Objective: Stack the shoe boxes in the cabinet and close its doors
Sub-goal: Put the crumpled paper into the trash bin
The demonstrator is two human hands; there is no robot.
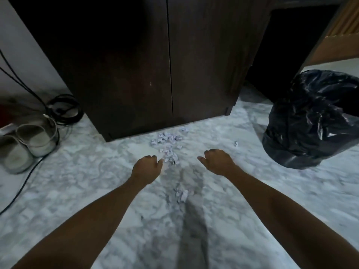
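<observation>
Head view: cabinet (155, 65) stands against the wall straight ahead, both arms stretched toward it over the marble floor (77, 191).
Cabinet: dark brown wood grain, two tall doors meeting at a thin centre seam; both look closed and flush, no handle visible.
Shoe boxes: none in sight; whether they sit inside cannot be told.
Left hand (146, 167): fingers loosely curled, holding nothing, hovering near the paper scraps (168, 144).
Right hand (216, 162): loosely curled, likewise holding nothing, well apart from the doors.
Paper scraps: small crumpled pale bits scattered on the floor just before the right door, a few more nearer the person.
Other items: pair of grey slippers (25, 144) and coiled black cables (64, 109) at left; black bin bag (310, 121) at right.
Risk, doors: judged likely, with no handle, a door may spring ajar if not pressed fully home.
Risk, footing: scraps underfoot and the trailing cable could cause a slip or snag.
Risk, task: boxes unseen, so stacking cannot be confirmed.
</observation>
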